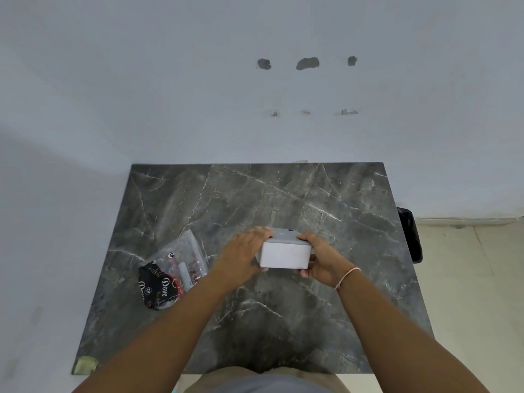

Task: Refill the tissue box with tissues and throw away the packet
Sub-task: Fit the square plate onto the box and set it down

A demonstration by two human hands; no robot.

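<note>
A pale grey tissue box is held over the middle of the dark marble table. My left hand grips its left end and my right hand grips its right end, fingers curled under it. I cannot tell whether the box touches the table. The tissue packet, clear plastic with a black and red printed end, lies crumpled and flat on the table to the left of my left hand.
A black-lined bin stands on the pale floor just off the table's right edge. A plain wall rises behind the table and along its left side. A scrap of tape sits at the table's near left corner.
</note>
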